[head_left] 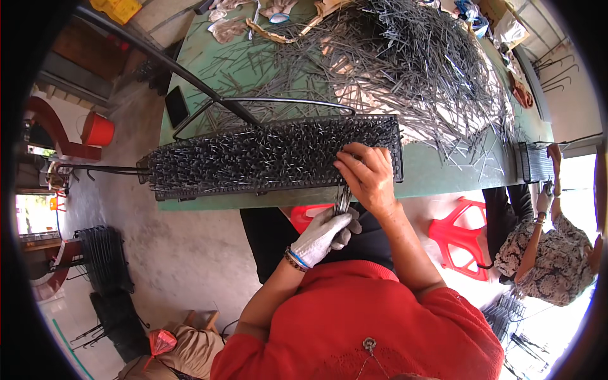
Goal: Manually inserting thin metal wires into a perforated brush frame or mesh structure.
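My left hand (323, 237), in a whitish work glove, is closed around a bundle of thin grey metal rods (342, 201), held upright just in front of the rack. My bare right hand (369, 174) is over the right end of a long black rack (253, 158). Its fingers are bent and pressed together at the rack's pins; what they pinch is hidden. Dark short rods stand densely packed along the rack, their tips pointing up. A bent metal bar frame (291, 99) rises behind the rack.
A large heap of loose dark rods (430, 57) covers the back right of the green table (443, 166). A phone (177, 106) lies at the table's left edge. Red stools (457, 235) stand beneath. At right a co-worker (551, 253) handles another rack (535, 163).
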`<state>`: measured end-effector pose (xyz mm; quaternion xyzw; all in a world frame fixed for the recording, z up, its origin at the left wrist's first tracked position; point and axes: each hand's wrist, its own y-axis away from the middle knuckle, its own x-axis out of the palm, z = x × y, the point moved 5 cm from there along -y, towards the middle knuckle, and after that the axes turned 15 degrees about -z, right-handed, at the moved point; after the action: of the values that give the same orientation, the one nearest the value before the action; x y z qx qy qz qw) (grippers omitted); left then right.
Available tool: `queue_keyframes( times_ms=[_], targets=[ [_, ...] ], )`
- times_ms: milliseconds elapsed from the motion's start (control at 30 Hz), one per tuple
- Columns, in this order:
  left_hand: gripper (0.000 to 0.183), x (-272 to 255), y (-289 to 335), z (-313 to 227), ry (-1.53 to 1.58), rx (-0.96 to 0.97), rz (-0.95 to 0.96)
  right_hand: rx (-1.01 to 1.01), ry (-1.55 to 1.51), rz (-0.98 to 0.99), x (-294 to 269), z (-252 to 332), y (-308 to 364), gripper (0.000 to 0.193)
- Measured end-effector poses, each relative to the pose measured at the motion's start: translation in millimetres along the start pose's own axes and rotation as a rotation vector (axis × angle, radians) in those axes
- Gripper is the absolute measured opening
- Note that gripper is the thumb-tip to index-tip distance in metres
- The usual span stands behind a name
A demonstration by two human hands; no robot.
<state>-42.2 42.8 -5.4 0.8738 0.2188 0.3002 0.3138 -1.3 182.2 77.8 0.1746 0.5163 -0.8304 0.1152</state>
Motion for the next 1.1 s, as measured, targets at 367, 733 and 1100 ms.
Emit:
queue_keyframes(
  times_ms=[367, 733, 1100],
  targets=[
    [0.026, 12, 2, -4, 0.172, 0.055, 0.082, 0.706, -0.237, 0.289, -34, -15, 20, 0.02],
    [0.028, 22, 0, -5, 0.096, 0.061, 0.144, 1.145, -0.477, 0.356, -27, -34, 53, 0.019],
    [0.028, 20, -4, -5, 0.03, 0.06, 0.018, 1.141, -0.549, 0.197, -36, -45, 37, 0.017]
  ],
)
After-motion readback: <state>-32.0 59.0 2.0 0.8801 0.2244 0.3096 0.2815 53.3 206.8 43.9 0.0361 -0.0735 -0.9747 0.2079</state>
